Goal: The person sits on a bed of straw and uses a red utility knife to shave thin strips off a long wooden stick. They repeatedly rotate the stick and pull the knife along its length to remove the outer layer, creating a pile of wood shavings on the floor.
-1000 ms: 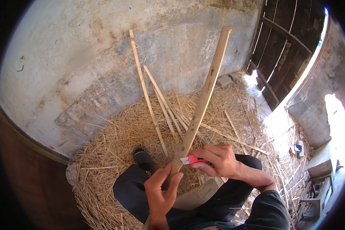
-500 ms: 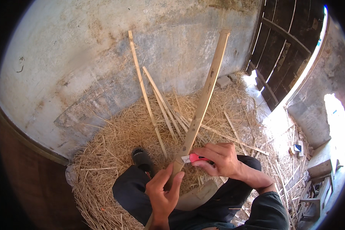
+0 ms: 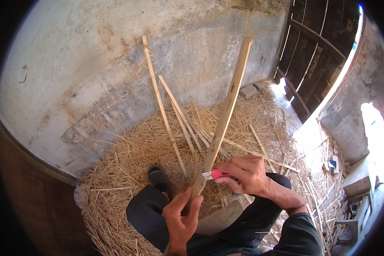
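Observation:
A long bamboo strip [image 3: 227,115] slants up and away from my lap, its far end in front of the wall. Low on the strip, my left hand [image 3: 181,214] is closed around it, thumb along one side. My right hand [image 3: 246,174] grips a red utility knife [image 3: 219,174], fingers wrapped over the handle. The knife's blade touches the strip's right edge, a little above my left hand. Below my left hand, the strip's lower part is mostly hidden by the hand and my clothing.
Several thin bamboo strips [image 3: 162,104] lean on the stained wall [image 3: 94,72]. Straw-like shavings [image 3: 128,170] cover the floor around my sandal [image 3: 159,177]. A dark plank door [image 3: 315,51] stands at the far right, with a wooden frame [image 3: 356,217] near the right edge.
The long bamboo strip's far end has dipped slightly and shifted a little left. The knife blade still meets the strip at nearly the same place, and both hands keep their grip.

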A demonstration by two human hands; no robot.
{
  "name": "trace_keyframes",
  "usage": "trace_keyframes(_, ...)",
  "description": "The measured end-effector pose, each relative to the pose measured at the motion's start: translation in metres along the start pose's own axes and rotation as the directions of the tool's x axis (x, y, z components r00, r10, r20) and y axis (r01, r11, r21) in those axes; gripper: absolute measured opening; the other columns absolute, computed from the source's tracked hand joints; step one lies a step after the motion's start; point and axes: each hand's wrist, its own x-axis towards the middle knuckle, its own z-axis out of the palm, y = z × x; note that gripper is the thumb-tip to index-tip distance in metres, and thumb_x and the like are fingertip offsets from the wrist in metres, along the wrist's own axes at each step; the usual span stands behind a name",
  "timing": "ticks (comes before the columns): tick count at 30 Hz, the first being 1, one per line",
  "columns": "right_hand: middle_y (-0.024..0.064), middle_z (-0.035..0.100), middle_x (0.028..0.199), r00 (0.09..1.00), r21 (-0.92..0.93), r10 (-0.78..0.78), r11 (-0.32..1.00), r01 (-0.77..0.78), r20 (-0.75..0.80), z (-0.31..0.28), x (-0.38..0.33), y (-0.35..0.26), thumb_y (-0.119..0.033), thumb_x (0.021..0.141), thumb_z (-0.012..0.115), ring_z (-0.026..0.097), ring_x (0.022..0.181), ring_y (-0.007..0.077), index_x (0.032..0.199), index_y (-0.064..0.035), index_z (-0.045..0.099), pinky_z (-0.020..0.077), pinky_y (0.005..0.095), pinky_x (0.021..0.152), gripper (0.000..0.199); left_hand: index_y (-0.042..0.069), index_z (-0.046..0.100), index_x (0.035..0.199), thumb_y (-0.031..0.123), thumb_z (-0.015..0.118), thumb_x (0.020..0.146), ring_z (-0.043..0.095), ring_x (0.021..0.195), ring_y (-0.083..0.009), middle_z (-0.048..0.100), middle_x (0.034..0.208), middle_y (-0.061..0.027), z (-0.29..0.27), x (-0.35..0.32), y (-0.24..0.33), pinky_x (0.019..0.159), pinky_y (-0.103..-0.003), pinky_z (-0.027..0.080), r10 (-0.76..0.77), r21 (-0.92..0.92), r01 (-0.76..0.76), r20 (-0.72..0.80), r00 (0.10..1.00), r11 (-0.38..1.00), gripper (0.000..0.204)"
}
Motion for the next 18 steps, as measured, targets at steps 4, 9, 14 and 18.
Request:
trace_keyframes(4,0.0047,0.071,0.075,0.918,-0.066,0.299,0.943,-0.326,-0.260,-0.017,0.002,0.042,-0.027,0.101,0.075,0.062,0.053,0.0137,0.116,-0.0066,0.080,0.0455,0.0322,0.046,0.026,-0.010,0.074,0.119,0.007,0.080,0.097,0.058,0.068,-0.0098,0.068,0.079,-0.0104,-0.010,-0.021,0.005,0.060,-0.028,0.045,-0.138,0.021,0.137,0.104,0.985,0.990,0.029)
trace_keyframes(9,0.0077,0.078,0.084,0.759,0.039,0.472,0.859,-0.511,-0.448,-0.063,-0.001,0.100,-0.021,0.105,0.070,0.058,0.056,0.0092,0.115,-0.0042,0.079,0.0402,0.0277,0.048,0.022,-0.006,0.076,0.112,0.009,0.072,0.101,0.070,0.089,-0.0247,0.078,0.098,-0.0172,-0.010,-0.054,0.001,0.085,-0.040,0.056,-0.056,-0.058,0.068,0.182,0.982,0.996,0.019)
trace_keyframes(14,0.0079,0.078,0.088,0.889,0.096,0.380,0.925,-0.368,-0.255,-0.032,-0.011,0.052,-0.018,0.101,0.074,0.065,0.060,0.0124,0.112,-0.0045,0.078,0.0486,0.0313,0.052,0.018,-0.008,0.075,0.123,0.016,0.075,0.102,0.048,0.069,-0.0034,0.059,0.077,0.0008,-0.007,-0.040,-0.016,0.057,-0.025,0.036,-0.181,-0.026,0.184,0.094,0.979,0.983,0.032)
trace_keyframes(18,0.0034,0.074,0.086,0.987,0.155,0.156,0.977,-0.148,-0.036,-0.002,-0.020,0.013,-0.025,0.092,0.084,0.070,0.061,0.0176,0.112,-0.0086,0.078,0.0550,0.0344,0.054,0.027,-0.006,0.074,0.125,0.009,0.075,0.101,0.054,0.068,-0.0072,0.064,0.077,-0.0050,-0.012,-0.023,-0.012,0.059,-0.027,0.042,-0.172,-0.086,0.181,0.102,0.980,0.980,0.029)
